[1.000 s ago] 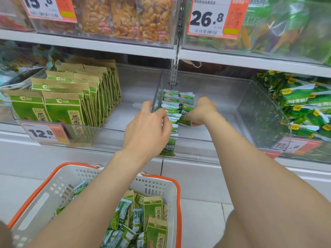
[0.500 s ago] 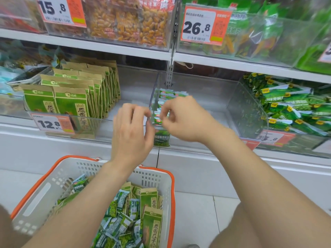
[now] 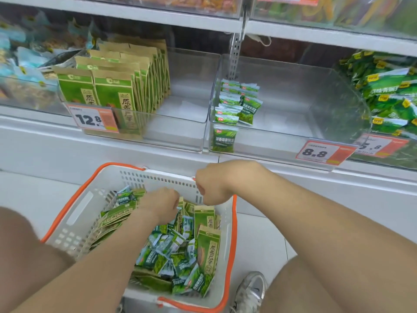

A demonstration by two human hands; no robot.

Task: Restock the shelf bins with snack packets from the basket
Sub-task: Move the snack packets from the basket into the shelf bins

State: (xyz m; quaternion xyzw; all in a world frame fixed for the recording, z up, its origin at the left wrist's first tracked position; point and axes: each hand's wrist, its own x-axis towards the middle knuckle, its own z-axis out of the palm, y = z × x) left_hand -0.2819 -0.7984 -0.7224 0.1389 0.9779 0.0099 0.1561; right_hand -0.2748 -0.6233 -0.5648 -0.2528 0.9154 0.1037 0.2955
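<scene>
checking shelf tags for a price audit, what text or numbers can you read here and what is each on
"12.8": price tag on the left bin's front.
"8.8": price tag on the middle bin's front.
"5.8", its start hidden: tag on the right bin.
"原香瓜子": kraft packets in the left bin and in the basket.
Small green packet in the middle bin: Chinese print too blurred to read.
Top-shelf tags: cut off, unreadable.

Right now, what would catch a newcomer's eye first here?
Probably the white basket with an orange rim on the floor, heaped with green snack packets, with the left hand down among them. Next, above it, the clear bin, nearly bare except for small green packets along its left side.
</scene>
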